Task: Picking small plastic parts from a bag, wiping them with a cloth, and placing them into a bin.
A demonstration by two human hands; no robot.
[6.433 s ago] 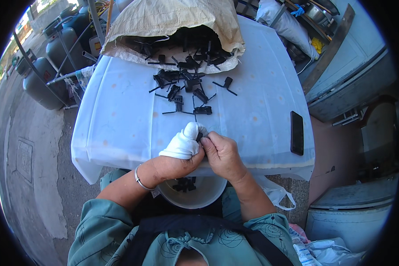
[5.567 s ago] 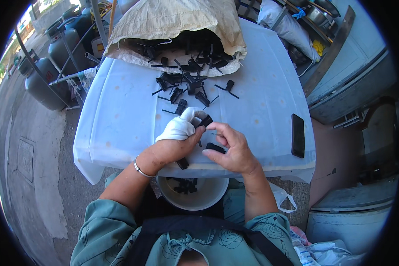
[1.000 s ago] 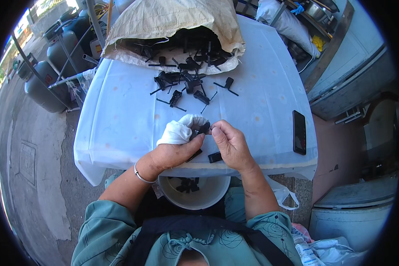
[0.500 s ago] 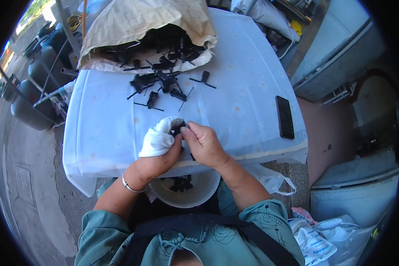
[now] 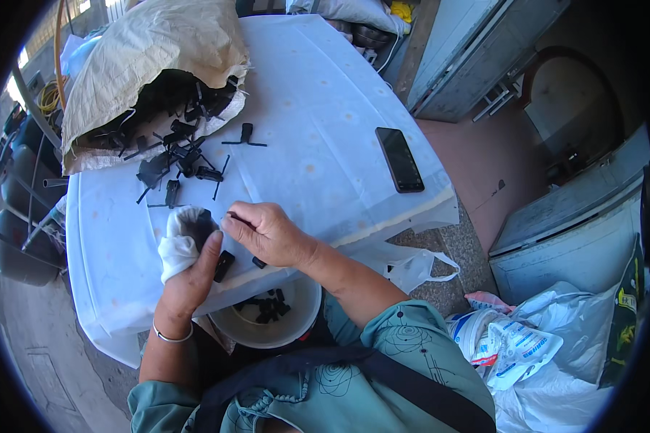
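Note:
A white cloth [image 5: 177,251] with a dark smudged patch wraps the fingers of my left hand [image 5: 192,285]. Between that cloth and my left thumb is a small black plastic part [image 5: 208,222]. My right hand [image 5: 271,234] is just to the right, thumb and forefinger pinched on a small dark piece, mostly hidden. Two loose black pieces, one larger [image 5: 224,265] and one smaller [image 5: 259,262], lie at the near table edge below my hands. Farther off, several black parts with thin arms [image 5: 188,157] are heaped before a sack [image 5: 159,43] full of more.
A white bucket [image 5: 312,317] holding several black pieces stands below the table's near edge. A dark phone [image 5: 399,160] lies on the white tablecloth [image 5: 303,108] at right. A plastic bag [image 5: 419,267] hangs by the right corner. Grey jugs [image 5: 25,245] stand at left.
My hands have come apart, the right drawing away from the cloth and black part in the left. The whole view has swung, so the table sits farther left.

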